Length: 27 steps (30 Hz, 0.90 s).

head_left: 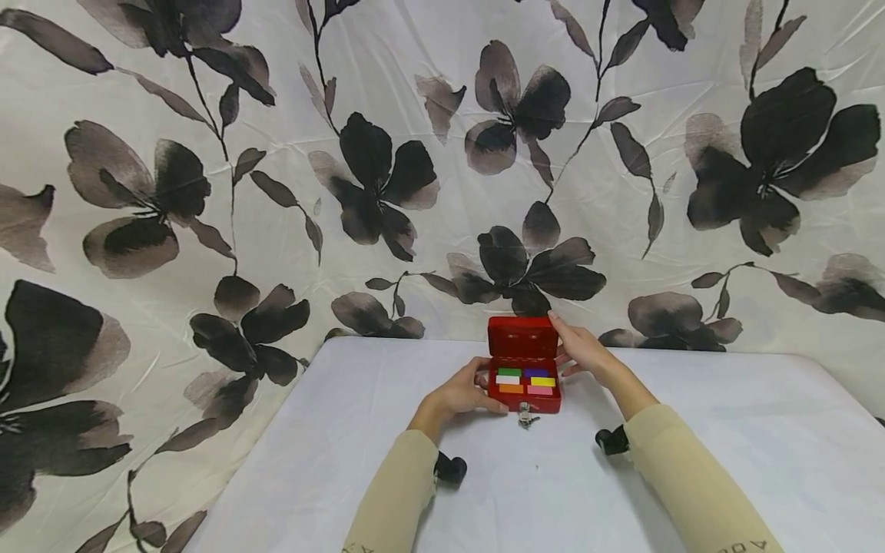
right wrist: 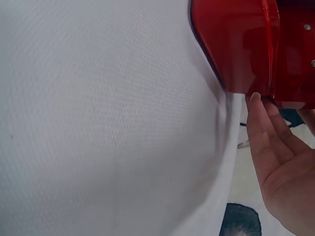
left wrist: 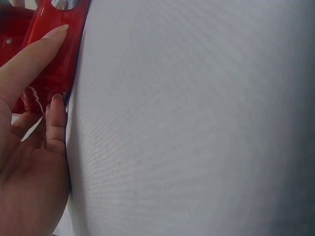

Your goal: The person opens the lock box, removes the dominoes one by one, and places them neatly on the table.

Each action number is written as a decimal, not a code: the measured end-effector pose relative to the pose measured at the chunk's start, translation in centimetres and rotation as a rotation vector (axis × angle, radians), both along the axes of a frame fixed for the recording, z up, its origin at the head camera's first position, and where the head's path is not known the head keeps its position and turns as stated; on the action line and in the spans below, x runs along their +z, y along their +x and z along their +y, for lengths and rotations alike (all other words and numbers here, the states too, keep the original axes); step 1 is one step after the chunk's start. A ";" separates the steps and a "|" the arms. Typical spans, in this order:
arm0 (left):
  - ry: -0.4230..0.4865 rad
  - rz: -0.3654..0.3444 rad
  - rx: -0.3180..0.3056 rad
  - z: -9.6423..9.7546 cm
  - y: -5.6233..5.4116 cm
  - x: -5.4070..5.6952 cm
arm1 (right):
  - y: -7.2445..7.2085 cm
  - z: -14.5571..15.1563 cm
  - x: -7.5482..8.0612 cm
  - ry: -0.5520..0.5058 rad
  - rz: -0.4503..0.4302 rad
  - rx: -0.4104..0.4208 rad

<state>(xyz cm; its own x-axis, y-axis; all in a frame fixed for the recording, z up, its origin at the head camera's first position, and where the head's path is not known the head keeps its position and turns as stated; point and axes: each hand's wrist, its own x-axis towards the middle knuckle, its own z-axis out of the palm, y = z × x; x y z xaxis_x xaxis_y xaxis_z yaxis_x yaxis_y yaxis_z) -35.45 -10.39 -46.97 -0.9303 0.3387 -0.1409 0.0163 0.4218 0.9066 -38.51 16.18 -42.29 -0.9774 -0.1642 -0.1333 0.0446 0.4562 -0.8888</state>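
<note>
Two pale yellow sleeves (head_left: 397,491) come nearest in the head view, reaching toward the red box (head_left: 546,403) from its near left and near right, a black device (head_left: 451,470) under the left wrist and another black device (head_left: 611,441) under the right. The box sits on the white desk (head_left: 311,461), near the far edge, its lid (head_left: 522,338) raised at the back.

Only the head view shows the contents: six coloured blocks in two columns. On the box's left, from back to front, lie green (head_left: 509,372), white (head_left: 508,379) and orange (head_left: 511,389); on its right, purple (head_left: 535,372), yellow (head_left: 542,382) and pink (head_left: 540,390). Keys (head_left: 525,418) hang at the box's front.

The left hand (head_left: 465,389) grips the box's front left corner. Its own wrist view makes that clearer: the thumb lies straight across the front, pointing toward a silver fitting (left wrist: 64,4), while the other fingers bend against the side and the little finger reaches the bottom edge.

The right hand (head_left: 588,355) is unclenched at the box's right, one finger stretched up to the lid's corner. The right wrist view adds fairly straight lower fingers touching the box's side, and rivets (right wrist: 307,27) in the red metal; the thumb is out of sight there
</note>
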 end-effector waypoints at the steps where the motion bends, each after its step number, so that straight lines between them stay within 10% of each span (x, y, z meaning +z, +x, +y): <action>1: -0.001 -0.001 0.002 0.0 0.0 0.0 | 0.0 0.0 0.0 -0.003 0.001 0.000; 27: 0.010 -0.015 0.018 0.1 0.2 0.2 | -0.1 -0.1 -0.4 -0.053 0.032 0.007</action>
